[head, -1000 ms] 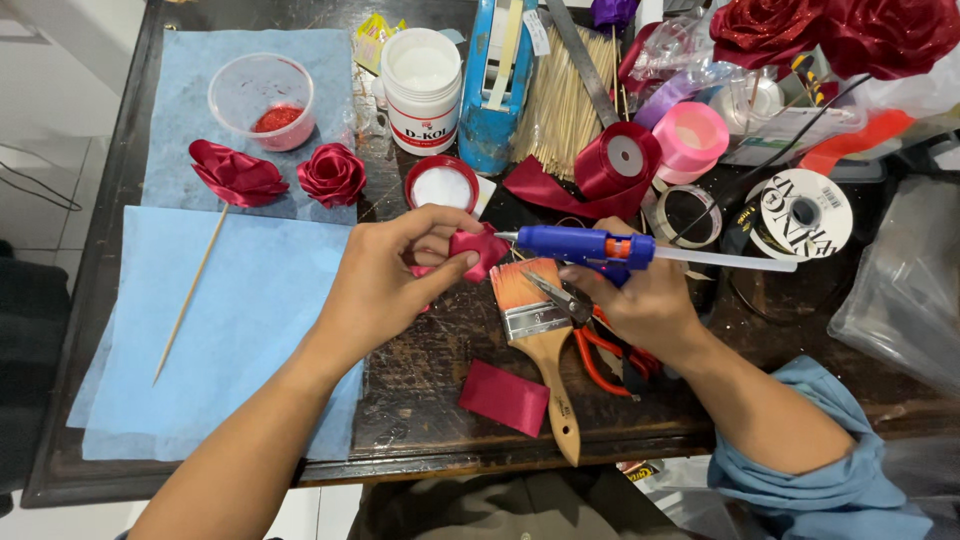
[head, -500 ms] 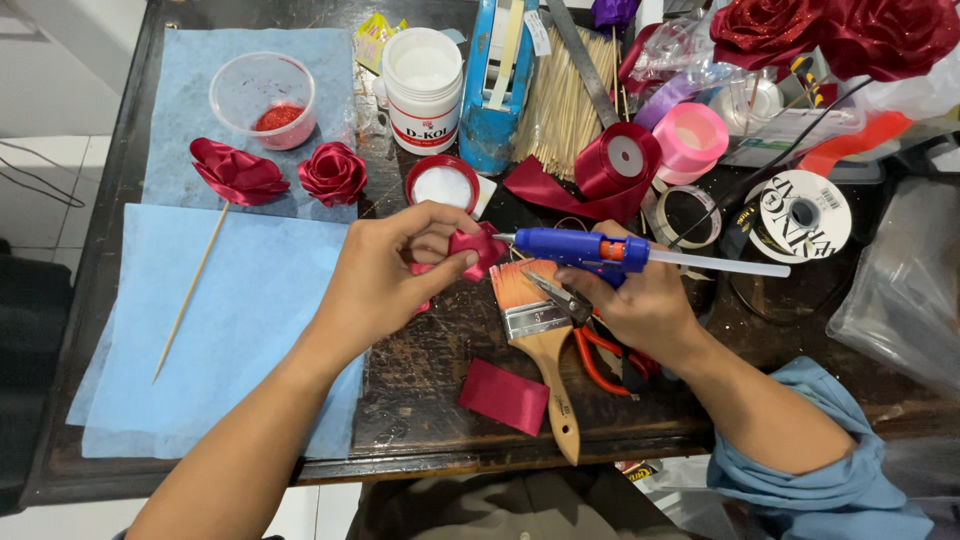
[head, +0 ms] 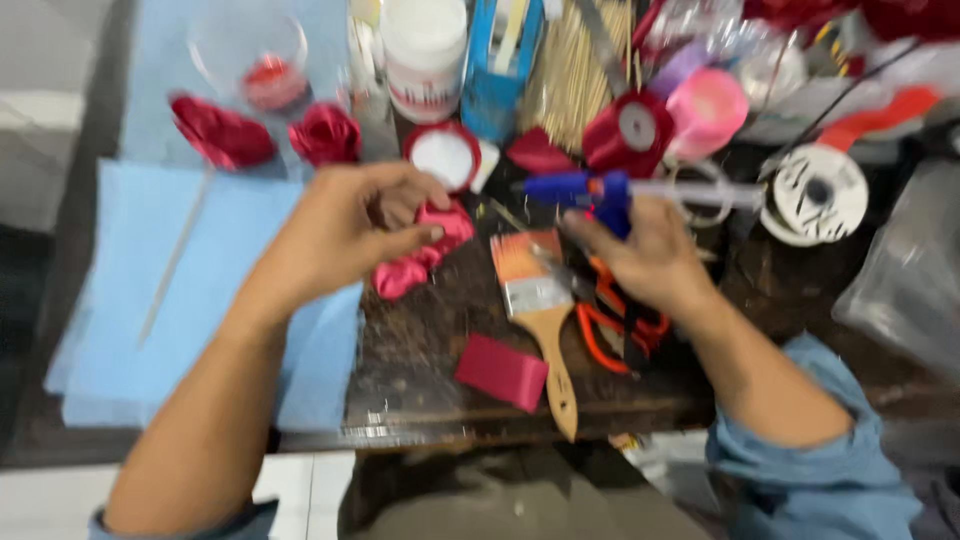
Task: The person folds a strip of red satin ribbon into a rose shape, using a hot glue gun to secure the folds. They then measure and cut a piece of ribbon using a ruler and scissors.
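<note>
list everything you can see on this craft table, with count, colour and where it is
ribbon piece: 1, pink-red, held in left hand
glue gun: 1, blue, in right hand
finished ribbon roses: 2, red, far left on the blue sheet
blue sheet: light blue, table's left side
thin stick: 1, pale, on blue sheet
paintbrush: 1, wooden handle, centre front
pliers: 1, orange handles, under right hand
fabric rectangle: 1, red, front edge
white jar: 1, top centre
ribbon spools: 2, red and pink, top right
table: dark
left hand: pinching ribbon
right hand: gripping glue gun
</note>
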